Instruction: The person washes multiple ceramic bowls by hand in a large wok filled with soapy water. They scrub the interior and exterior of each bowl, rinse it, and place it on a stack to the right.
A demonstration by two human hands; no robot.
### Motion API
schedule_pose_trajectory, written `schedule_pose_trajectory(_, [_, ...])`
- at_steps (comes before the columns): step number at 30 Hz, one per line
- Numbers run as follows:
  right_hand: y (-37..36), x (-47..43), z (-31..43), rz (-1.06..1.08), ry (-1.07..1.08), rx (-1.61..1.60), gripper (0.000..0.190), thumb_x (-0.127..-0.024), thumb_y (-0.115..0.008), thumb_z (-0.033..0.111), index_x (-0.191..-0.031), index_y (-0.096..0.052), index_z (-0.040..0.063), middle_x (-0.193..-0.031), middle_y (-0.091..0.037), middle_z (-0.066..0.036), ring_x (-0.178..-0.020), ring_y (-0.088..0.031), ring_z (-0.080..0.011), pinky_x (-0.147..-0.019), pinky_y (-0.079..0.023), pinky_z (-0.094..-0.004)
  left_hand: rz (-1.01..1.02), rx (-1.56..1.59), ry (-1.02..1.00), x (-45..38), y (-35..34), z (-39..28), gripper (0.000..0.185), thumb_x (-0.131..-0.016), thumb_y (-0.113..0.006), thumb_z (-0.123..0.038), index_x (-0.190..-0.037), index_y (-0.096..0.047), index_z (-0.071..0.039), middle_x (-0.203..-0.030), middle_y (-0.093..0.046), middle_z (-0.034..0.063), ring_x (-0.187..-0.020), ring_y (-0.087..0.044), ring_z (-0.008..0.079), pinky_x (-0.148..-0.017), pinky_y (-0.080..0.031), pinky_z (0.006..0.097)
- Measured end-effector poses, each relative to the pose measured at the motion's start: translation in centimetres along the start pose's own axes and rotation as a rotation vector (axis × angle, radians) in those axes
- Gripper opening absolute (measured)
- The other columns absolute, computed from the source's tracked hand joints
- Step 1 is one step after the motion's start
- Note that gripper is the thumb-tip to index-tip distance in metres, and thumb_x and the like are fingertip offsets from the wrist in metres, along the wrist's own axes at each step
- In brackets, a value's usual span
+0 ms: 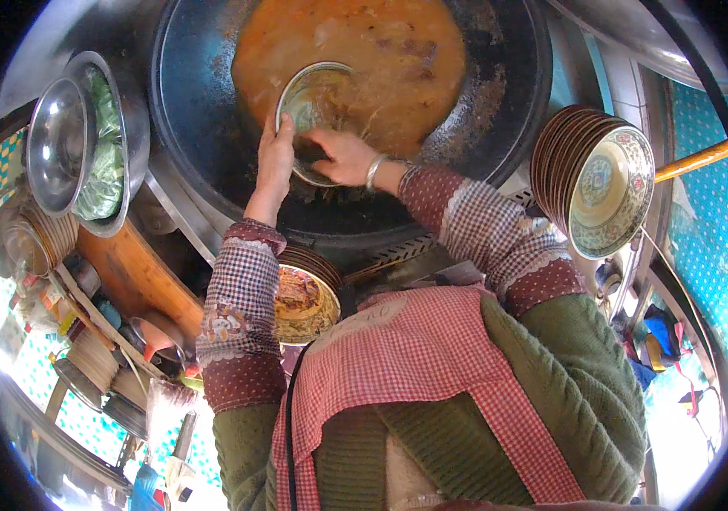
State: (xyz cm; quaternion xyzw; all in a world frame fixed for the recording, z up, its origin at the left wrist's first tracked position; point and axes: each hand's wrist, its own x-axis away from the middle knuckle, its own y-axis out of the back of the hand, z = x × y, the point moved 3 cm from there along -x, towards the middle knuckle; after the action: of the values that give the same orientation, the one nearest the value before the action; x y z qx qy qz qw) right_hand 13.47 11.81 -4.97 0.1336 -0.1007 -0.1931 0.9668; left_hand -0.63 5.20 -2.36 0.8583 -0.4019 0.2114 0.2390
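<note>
My left hand [276, 156] grips the near-left rim of a patterned bowl [303, 105], thumb on the edge. The bowl is tilted over a large black wok [194, 96] that holds orange-brown broth [351, 38]. Inside the bowl's near side is my right hand [344, 156], its fingers curled and blurred, so whether they pinch anything is unclear. Thin pale streaks show at the bowl's far right side, against the broth. Below my left wrist, a stack of bowls has a top bowl [306, 303] filled with reddish-yellow food.
Right of the wok leans a tall stack of patterned bowls [613, 185]. At left, a steel basin [137, 134] holds greens in plastic [102, 166] beside a smaller metal bowl [60, 147]. Other stacked dishes [86, 367] lie at lower left. A dark cable [715, 102] curves down the right side.
</note>
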Motion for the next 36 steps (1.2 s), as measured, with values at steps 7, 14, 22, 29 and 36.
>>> schedule_pose_trajectory(7, [0.6,2.7,-2.4,0.148,-0.101,0.261,0.051,-0.082,-0.071,0.009,-0.131,-0.062,0.004,-0.137,-0.054,-0.023,-0.126,-0.054,-0.0418,-0.107,-0.046,-0.0460,0.034,0.071,0.013,1.1,-0.3,-1.3,0.056,-0.109,-0.048,-0.037,-0.154,-0.041,-0.005,-0.152,-0.048,0.0139,-0.137,-0.047,0.0237,-0.114,-0.035,0.0359])
schedule_pose_trajectory(14, [0.9,6.4,-3.4,0.062,-0.140,0.370,0.057,-0.073,-0.078,0.003,-0.127,-0.058,0.004,-0.125,-0.054,-0.021,-0.119,-0.055,-0.0433,-0.100,-0.049,-0.0464,0.016,0.095,0.041,0.2,-0.1,-0.6,0.052,-0.108,-0.048,-0.034,-0.151,-0.046,-0.005,-0.146,-0.054,0.0143,-0.132,-0.051,0.0231,-0.111,-0.039,0.0348])
schedule_pose_trajectory(22, [0.5,5.4,0.1,-0.023,-0.131,0.354,0.057,-0.070,-0.077,-0.002,-0.122,-0.054,0.004,-0.123,-0.052,-0.021,-0.116,-0.053,-0.0441,-0.100,-0.047,-0.0460,-0.022,0.141,0.116,-0.3,-0.2,-0.5,0.052,-0.108,-0.048,-0.036,-0.149,-0.047,-0.004,-0.144,-0.055,0.0148,-0.130,-0.052,0.0234,-0.109,-0.041,0.0365])
schedule_pose_trajectory(29, [-0.5,4.4,3.6,-0.104,0.118,0.451,0.042,-0.073,-0.071,0.005,-0.113,-0.058,0.000,-0.107,-0.056,-0.017,-0.102,-0.059,-0.0375,-0.085,-0.053,-0.0451,0.011,0.263,0.144,-0.9,-0.1,-0.1,0.056,-0.108,-0.047,-0.041,-0.151,-0.042,-0.005,-0.145,-0.053,0.0150,-0.130,-0.052,0.0255,-0.107,-0.044,0.0399])
schedule_pose_trajectory(36, [-0.5,2.7,0.7,0.008,0.062,0.774,0.030,-0.072,-0.073,0.009,-0.100,-0.064,0.002,-0.097,-0.061,-0.014,-0.091,-0.064,-0.0329,-0.076,-0.055,-0.0420,-0.059,0.203,0.027,0.7,-1.6,-1.0,0.054,-0.101,-0.062,-0.024,-0.148,-0.044,-0.003,-0.142,-0.054,0.0162,-0.125,-0.056,0.0261,-0.109,-0.042,0.0401])
